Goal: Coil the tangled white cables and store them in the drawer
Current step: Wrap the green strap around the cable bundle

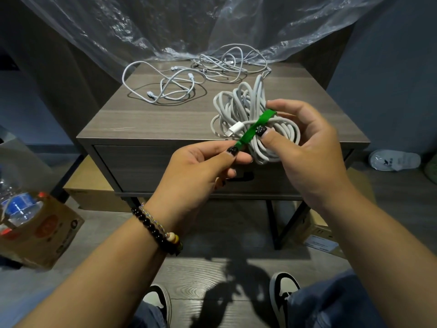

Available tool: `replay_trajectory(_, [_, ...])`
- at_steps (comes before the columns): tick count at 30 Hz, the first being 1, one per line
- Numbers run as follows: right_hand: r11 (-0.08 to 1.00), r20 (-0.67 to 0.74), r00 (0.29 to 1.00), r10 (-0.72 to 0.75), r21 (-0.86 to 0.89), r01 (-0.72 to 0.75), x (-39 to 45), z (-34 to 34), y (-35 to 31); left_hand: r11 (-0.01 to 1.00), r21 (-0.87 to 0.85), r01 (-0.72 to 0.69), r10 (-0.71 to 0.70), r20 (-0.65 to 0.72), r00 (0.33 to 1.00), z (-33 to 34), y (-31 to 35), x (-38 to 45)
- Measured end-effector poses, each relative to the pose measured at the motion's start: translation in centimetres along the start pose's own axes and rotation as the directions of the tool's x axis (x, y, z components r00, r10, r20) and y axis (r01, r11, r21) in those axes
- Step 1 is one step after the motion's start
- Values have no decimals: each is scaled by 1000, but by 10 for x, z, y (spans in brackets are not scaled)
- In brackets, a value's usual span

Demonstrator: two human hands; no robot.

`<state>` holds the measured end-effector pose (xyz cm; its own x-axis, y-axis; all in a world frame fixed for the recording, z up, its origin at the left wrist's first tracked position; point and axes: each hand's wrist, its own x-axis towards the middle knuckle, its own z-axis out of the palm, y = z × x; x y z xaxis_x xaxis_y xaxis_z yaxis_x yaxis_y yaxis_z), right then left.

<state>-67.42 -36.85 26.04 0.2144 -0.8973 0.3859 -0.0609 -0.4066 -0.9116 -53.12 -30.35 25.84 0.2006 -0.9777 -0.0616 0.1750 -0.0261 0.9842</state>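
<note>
My right hand (pixel 309 147) grips a coiled bundle of thick white cable (pixel 238 107) above the nightstand's front right corner. A green strap (pixel 256 127) runs across the bundle. My left hand (pixel 201 166) pinches the strap's lower end between thumb and forefinger. A white plug end pokes out of the coil. Two loose tangles lie on the nightstand top (pixel 151 119): a white cable (pixel 163 85) at the back left and a thinner tangled cable (pixel 227 63) at the back middle. The drawer (pixel 142 166) below the top is closed, its dark handle partly hidden by my hands.
Clear plastic sheeting (pixel 165 24) hangs behind the nightstand. A cardboard box (pixel 42 230) with water bottles sits on the floor at left. A flat box lies under the nightstand, a white slipper (pixel 393 159) at right. My shoes are at the bottom.
</note>
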Motion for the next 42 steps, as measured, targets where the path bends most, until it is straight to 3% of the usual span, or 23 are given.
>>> replay_trajectory(17, [986,-88,990,-111,-133,98,-4,5,1,999,36,-19,20,-21,1000,1,0,-3])
replay_trajectory(32, [943,-124,953,-278,-223,246,-6,9,6,997,-74,-4,2,-33,999,8,-5,-5])
replay_trajectory(42, [876,-53,917,-394,-324,358,-6,8,12,990,-137,45,-44,6,999,6,2,-4])
